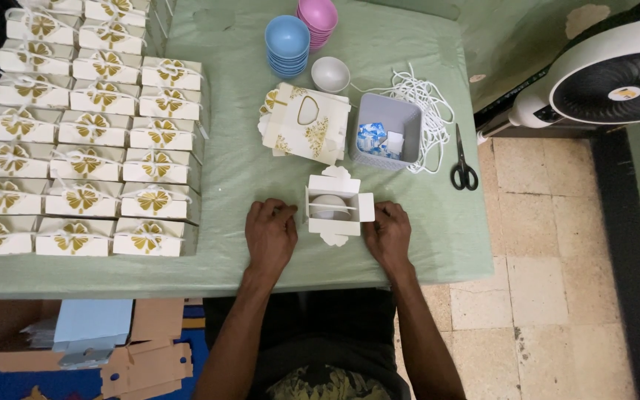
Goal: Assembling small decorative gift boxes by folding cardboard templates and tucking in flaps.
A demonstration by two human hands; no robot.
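White open box [333, 205] between hands

Finished boxes [87, 133]: sitting in rows, upper left of the frame
Bowls: blue stack [287, 44] and pink stack [318, 21] standing at top centre, white bowl [331, 74] lying just below
Flat boxes [307, 122]: lying piled at centre
Grey bin [388, 130]: standing right of them
Cord [427, 111]: lying tangled beside the bin
Scissors [463, 164]: lying at the table's right edge
Fan [601, 74]: standing upper right
Cardboard [112, 341]: lying lower left
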